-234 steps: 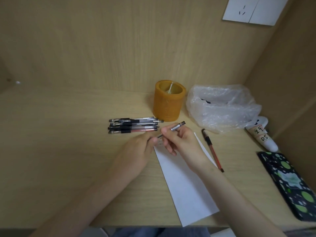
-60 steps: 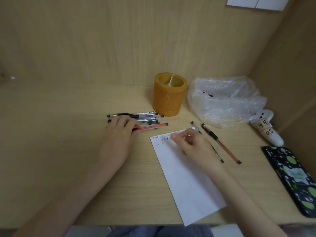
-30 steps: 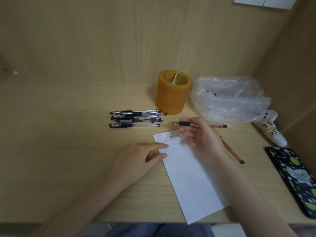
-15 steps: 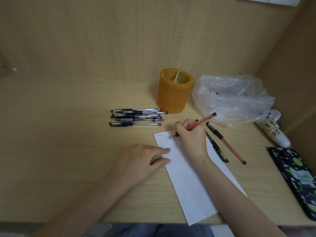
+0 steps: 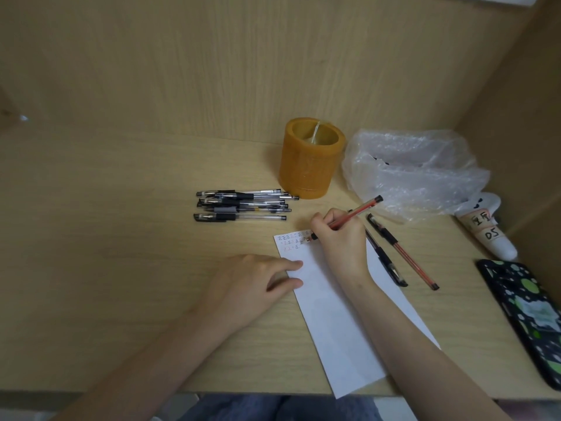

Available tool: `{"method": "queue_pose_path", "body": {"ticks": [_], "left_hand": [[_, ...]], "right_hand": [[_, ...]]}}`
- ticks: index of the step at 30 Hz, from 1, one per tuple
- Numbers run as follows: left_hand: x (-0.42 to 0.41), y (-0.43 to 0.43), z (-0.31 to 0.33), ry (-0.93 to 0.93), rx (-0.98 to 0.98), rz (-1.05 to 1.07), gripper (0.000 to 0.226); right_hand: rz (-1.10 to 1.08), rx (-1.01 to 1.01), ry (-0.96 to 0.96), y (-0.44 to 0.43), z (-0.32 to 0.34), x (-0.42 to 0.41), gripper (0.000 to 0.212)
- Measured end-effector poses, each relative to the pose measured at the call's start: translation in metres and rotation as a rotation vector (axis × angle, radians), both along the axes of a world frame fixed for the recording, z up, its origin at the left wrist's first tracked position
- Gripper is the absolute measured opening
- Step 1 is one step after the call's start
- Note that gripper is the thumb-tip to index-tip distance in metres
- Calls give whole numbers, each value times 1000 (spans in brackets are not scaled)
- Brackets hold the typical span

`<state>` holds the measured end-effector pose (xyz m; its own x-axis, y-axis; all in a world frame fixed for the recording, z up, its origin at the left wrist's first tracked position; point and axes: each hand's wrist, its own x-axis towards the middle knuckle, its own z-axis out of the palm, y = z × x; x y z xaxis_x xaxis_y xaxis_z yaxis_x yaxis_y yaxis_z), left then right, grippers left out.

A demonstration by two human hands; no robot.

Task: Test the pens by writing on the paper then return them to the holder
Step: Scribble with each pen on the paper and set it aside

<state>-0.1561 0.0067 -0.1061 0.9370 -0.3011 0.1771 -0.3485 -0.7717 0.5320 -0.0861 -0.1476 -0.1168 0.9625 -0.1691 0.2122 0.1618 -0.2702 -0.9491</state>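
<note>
A long white paper (image 5: 337, 317) lies on the desk, with small written marks near its top edge. My right hand (image 5: 341, 235) grips a red pen (image 5: 359, 211), tip down on the paper's top. My left hand (image 5: 258, 281) rests flat, its fingertips pressing the paper's left edge. Several black and clear pens (image 5: 243, 205) lie in a pile left of the orange cylindrical holder (image 5: 309, 159). A black pen (image 5: 385, 259) and a second red pen (image 5: 403, 253) lie to the right of my right hand.
A crumpled clear plastic bag (image 5: 413, 171) sits right of the holder. A white labelled tube (image 5: 488, 229) and a black phone case with green spots (image 5: 528, 317) lie at the far right. Wooden walls close in the back and right.
My left hand took a red pen from the pile and then moved to the paper's edge. My right hand put down a black pen, took the red pen and brought its tip to the paper.
</note>
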Motion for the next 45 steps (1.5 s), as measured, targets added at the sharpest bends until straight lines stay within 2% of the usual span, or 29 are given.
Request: {"method": "queue_pose_path", "body": {"ticks": [3,13,21,27,35,37,40,41,45], "left_hand": [[0,0,-1,9,-3,2,35],[0,1,-2,-6,-4,-15,35],[1,1,-3,-15,-18,-12,35],[0,0,-4,-50,-28,-13,34],[-2,1,-3,-69,-12,-18,34],[-2,0,-2,-78,-5,-23,34],[-2,0,-1,-86,0,-26,34],[-3,1,-1,-72,11,-28,35],[1,2,0,0,62,-44,37]], "right_hand": [[7,3,4,-1,0,1,40],[32,12,2,-1,0,0,29],[47,32,-15,-1,1,-2,31],[79,25,-12,-2,1,-2,40],[33,25,-31,-2,1,-2,41],[21,79,4,-3,4,0,40],[16,321,87,-11,12,5,46],[46,376,108,-15,14,5,42],[182,399,135,-26,24,6,25]]}}
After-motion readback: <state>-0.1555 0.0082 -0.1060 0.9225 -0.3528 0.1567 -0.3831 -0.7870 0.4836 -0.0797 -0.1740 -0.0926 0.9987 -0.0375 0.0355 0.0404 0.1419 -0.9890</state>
